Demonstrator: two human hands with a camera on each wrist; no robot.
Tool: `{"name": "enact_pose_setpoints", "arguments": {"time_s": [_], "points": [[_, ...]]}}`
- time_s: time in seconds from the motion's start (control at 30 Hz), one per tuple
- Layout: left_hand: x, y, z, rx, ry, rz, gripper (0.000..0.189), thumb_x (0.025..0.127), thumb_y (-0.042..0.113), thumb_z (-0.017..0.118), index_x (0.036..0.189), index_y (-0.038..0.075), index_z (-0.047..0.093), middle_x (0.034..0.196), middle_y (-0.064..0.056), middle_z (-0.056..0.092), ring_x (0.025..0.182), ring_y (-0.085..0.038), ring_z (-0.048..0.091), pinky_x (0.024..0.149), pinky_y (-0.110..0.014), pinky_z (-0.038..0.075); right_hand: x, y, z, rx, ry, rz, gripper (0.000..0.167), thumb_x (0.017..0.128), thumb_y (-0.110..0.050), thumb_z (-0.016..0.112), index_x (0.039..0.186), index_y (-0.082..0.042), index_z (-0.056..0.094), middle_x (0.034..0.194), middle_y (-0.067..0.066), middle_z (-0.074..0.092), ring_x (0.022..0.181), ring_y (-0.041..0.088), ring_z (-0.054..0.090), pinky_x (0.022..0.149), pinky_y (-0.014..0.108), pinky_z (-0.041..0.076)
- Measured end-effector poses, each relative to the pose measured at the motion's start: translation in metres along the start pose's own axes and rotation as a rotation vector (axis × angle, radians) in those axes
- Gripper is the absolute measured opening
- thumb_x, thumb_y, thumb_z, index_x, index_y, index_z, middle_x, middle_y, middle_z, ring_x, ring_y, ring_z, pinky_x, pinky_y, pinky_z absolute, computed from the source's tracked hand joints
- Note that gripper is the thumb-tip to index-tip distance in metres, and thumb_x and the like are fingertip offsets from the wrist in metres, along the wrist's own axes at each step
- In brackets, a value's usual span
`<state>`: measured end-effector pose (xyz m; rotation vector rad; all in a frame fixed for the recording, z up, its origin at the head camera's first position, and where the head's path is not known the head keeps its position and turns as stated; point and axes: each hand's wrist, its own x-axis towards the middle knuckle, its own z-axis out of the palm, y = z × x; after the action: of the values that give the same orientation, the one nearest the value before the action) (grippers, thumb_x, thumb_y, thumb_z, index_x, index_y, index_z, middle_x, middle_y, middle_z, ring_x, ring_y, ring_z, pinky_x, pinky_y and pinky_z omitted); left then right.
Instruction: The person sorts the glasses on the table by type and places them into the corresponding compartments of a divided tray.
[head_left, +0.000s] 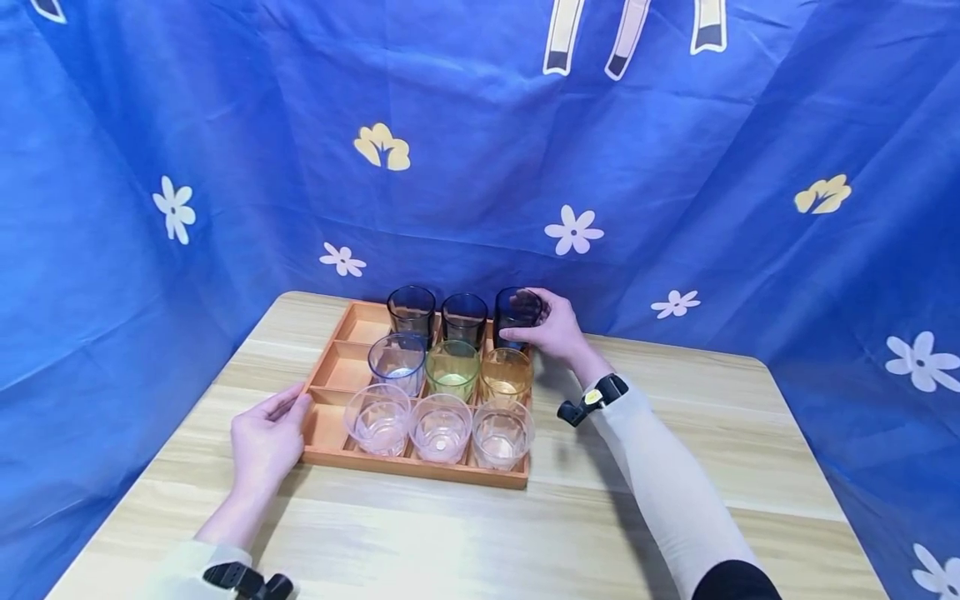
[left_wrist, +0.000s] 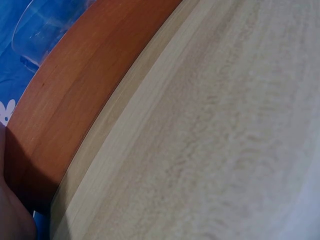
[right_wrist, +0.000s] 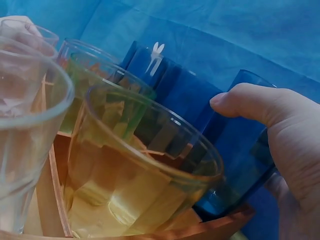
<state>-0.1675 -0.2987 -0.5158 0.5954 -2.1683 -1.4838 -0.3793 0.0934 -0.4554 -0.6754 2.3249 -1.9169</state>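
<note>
A wooden divided tray (head_left: 412, 467) holds rows of drinking glasses. My right hand (head_left: 557, 327) grips a dark glass (head_left: 517, 315) at the tray's back right corner, thumb on its near side; part of the fingers is hidden behind it. In the right wrist view this glass (right_wrist: 237, 150) stands behind the amber glass (right_wrist: 135, 180). My left hand (head_left: 266, 437) holds the tray's left side near the front corner; its fingertips are partly hidden. Only an edge of that hand (left_wrist: 12, 215) shows in the left wrist view, against the tray wall (left_wrist: 85, 75).
Two more dark glasses stand in the back row. Blue-tinted (head_left: 396, 367), green (head_left: 452, 371) and amber glasses form the middle row, with three clear glasses (head_left: 441, 429) in front. The tray's left column holds no glasses. A blue curtain (head_left: 465, 192) hangs behind the wooden table (head_left: 675, 417).
</note>
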Motion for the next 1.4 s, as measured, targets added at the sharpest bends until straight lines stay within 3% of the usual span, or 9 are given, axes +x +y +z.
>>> {"name": "enact_pose_setpoints", "arguments": {"time_s": [0.17, 0.4, 0.77, 1.07, 1.4], "points": [[0.000, 0.003, 0.003, -0.010, -0.007, 0.000, 0.030, 0.102, 0.017, 0.073, 0.127, 0.001, 0.076, 0.124, -0.019, 0.072, 0.095, 0.007, 0.068, 0.078, -0.008, 0.054, -0.002, 0.003, -0.003, 0.054, -0.013, 0.005, 0.070, 0.072, 0.005, 0.096, 0.134, 0.004, 0.063, 0.130, 0.026, 0.069, 0.119, 0.037, 0.068, 0.102, 0.038, 0.056], [-0.001, 0.005, 0.004, -0.013, -0.008, -0.007, 0.029, 0.102, 0.016, 0.073, 0.127, 0.002, 0.076, 0.124, -0.019, 0.072, 0.093, 0.008, 0.067, 0.078, -0.008, 0.054, -0.005, 0.006, -0.003, -0.016, -0.010, 0.005, 0.070, 0.072, 0.000, 0.098, 0.133, 0.000, 0.065, 0.126, 0.016, 0.074, 0.115, 0.029, 0.069, 0.100, 0.034, 0.056], [-0.003, 0.007, 0.004, 0.010, -0.018, -0.020, 0.031, 0.102, 0.019, 0.073, 0.129, 0.004, 0.076, 0.125, -0.016, 0.072, 0.096, 0.007, 0.067, 0.079, -0.007, 0.053, -0.010, 0.011, -0.004, -0.016, -0.056, 0.016, 0.073, 0.075, 0.003, 0.095, 0.139, 0.005, 0.060, 0.135, 0.024, 0.067, 0.121, 0.035, 0.066, 0.103, 0.034, 0.054], [-0.005, 0.008, 0.004, 0.015, -0.021, -0.024, 0.031, 0.103, 0.020, 0.073, 0.129, 0.003, 0.075, 0.125, -0.017, 0.072, 0.097, 0.006, 0.068, 0.079, -0.007, 0.053, -0.013, 0.014, -0.004, 0.095, -0.089, 0.015, 0.072, 0.079, 0.014, 0.086, 0.143, 0.009, 0.053, 0.141, 0.029, 0.061, 0.129, 0.043, 0.060, 0.111, 0.049, 0.048], [-0.002, 0.005, 0.000, 0.025, -0.012, -0.032, 0.032, 0.102, 0.019, 0.073, 0.129, 0.002, 0.075, 0.125, -0.018, 0.071, 0.093, 0.011, 0.065, 0.076, -0.006, 0.052, -0.020, 0.009, -0.010, 0.122, -0.059, 0.086, 0.085, 0.082, 0.011, 0.085, 0.155, 0.006, 0.043, 0.153, 0.024, 0.054, 0.144, 0.035, 0.048, 0.122, 0.037, 0.036]]}}
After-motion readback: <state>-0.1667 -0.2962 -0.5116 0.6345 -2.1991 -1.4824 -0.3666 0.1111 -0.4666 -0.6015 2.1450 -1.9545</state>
